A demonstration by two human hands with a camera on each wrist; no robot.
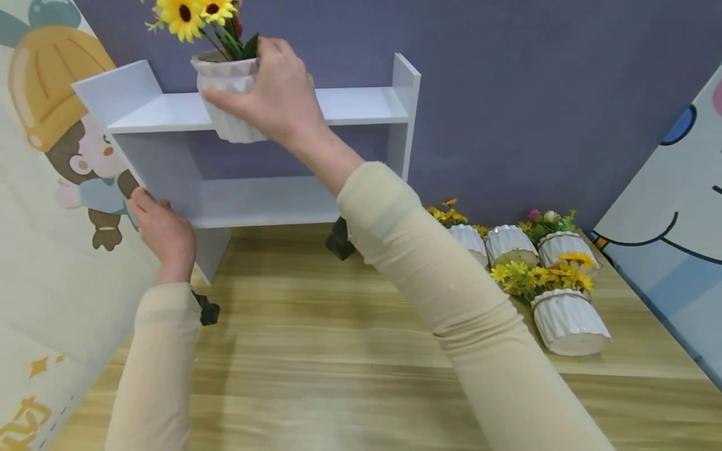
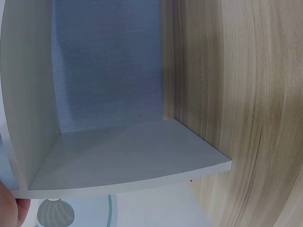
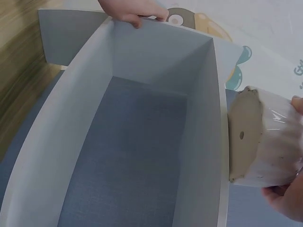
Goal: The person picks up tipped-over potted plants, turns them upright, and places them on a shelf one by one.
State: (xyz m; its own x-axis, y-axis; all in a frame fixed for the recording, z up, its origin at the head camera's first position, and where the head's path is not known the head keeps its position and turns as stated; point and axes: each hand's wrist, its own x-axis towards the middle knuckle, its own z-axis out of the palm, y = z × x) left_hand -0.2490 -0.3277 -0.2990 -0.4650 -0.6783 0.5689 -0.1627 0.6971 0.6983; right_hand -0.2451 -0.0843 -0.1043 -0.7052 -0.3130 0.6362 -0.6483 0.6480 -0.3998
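Note:
My right hand [image 1: 282,88] grips a white ceramic flower pot [image 1: 228,94] with yellow artificial flowers [image 1: 186,15], fingers and thumb round its side. The pot is upright at the top board of a white two-tier shelf [image 1: 366,105]; its unglazed base shows beside that board's edge in the right wrist view, and contact cannot be told. My left hand [image 1: 163,228] holds the shelf's left side panel near the lower board. In the right wrist view the fingers of this left hand [image 3: 135,8] lie over the panel's edge.
Several white pots with flowers lie tipped on the wooden table [image 1: 338,351] at the right, one pot [image 1: 570,322] nearest. Black clips or blocks [image 1: 340,239] sit by the shelf's foot. A blue-grey wall [image 1: 536,94] stands behind, cartoon-printed panels [image 1: 56,188] at the sides.

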